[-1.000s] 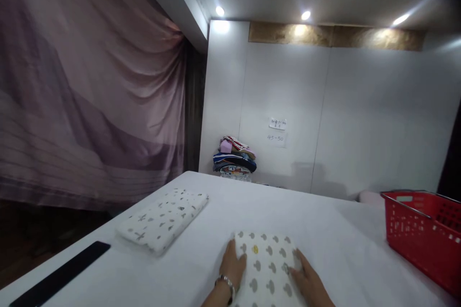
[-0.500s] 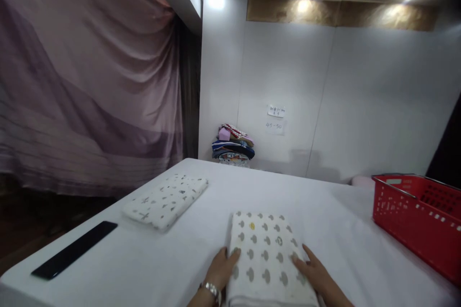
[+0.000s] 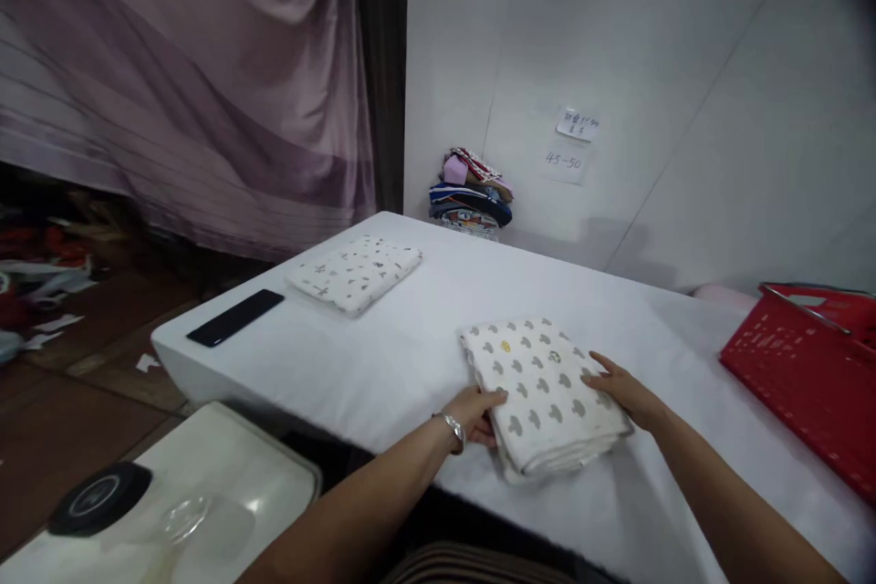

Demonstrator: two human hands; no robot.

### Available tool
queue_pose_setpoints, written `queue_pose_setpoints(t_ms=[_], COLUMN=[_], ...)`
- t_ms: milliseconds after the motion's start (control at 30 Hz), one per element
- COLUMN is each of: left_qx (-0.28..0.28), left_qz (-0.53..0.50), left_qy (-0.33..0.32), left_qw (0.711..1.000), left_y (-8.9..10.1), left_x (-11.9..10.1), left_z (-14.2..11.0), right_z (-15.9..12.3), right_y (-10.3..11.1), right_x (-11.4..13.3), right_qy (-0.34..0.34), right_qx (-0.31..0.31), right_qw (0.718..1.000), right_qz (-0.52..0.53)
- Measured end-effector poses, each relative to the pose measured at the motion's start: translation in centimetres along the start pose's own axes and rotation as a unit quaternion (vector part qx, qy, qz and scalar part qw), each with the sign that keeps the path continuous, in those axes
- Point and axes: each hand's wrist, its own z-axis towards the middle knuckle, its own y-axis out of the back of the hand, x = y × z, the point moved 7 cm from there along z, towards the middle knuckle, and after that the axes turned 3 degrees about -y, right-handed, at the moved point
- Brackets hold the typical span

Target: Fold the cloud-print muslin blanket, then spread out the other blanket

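A folded white cloth with a grey mushroom-like print lies near the front edge of the table, slightly askew. My left hand, with a silver bracelet at the wrist, grips its left side, thumb on top and fingers underneath. On the opposite side, my right hand holds the right edge with its thumb on top; the fingers below are partly hidden. Thick layers show at the cloth's near end. Farther left lies another folded white cloth with small dark prints.
A black flat strip lies at the white table's left edge. To the right stands a red basket. Folded fabrics are stacked by the wall. Below left is a pale lidded bin with a round black object on it.
The view has tipped downward, showing more of my arms and the bin. The mushroom-print cloth has turned askew between my hands, and my left fingers are now under its edge.
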Motion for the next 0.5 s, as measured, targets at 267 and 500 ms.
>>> queue_pose_setpoints(t_ms=[267,500], left_qx=[-0.041,-0.061], left_qz=[-0.022,0.011], left_qy=[-0.010,-0.069], left_qw=[0.999,0.996], left_y=[0.0,-0.8], left_x=[-0.1,-0.8], left_z=[-0.1,0.2], right_z=[1.7,0.7], right_y=[0.0,-1.4], right_x=[-0.7,4.3], right_qy=[-0.057,0.095], right_qx=[0.012,-0.079], right_qw=[0.998,0.978], right_qz=[-0.016,-0.169])
